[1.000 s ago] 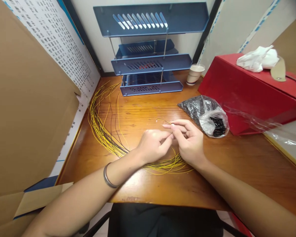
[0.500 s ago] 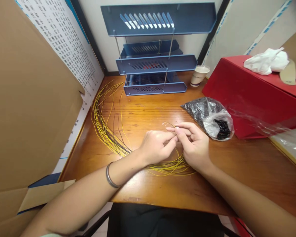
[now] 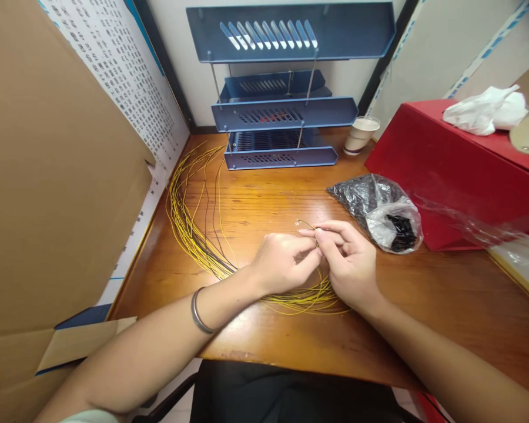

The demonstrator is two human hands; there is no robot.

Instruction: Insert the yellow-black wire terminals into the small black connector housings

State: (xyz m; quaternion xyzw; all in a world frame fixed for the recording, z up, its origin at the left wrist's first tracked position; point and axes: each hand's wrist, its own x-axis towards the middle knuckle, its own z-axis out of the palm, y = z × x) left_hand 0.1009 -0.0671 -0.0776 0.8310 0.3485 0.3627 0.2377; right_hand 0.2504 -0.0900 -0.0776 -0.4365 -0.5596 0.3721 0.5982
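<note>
Above the front part of a wire bundle, my two hands meet fingertip to fingertip. My right hand [image 3: 350, 261] pinches a thin wire [image 3: 307, 223] between thumb and forefinger; its short curved end sticks out to the upper left. My left hand [image 3: 284, 261] is closed in a pinch just beside it, on the same wire as far as I can see, though the fingers cover the exact spot. Yellow and dark wires [image 3: 189, 235] lie in a loose curve on the table, running from the back left round beneath both hands.
A clear plastic bag [image 3: 357, 197] of small black pieces lies open right of my hands. Behind it stand a red box [image 3: 449, 176] with crumpled white tissue and a paper cup [image 3: 361, 136]. A blue tiered tray rack [image 3: 282, 160] stands at the back; cardboard [image 3: 57, 194] walls the left side.
The view has shifted slightly, so everything sits a little further right. Both hands keep their pinch, and the wire's end still sticks out at the upper left.
</note>
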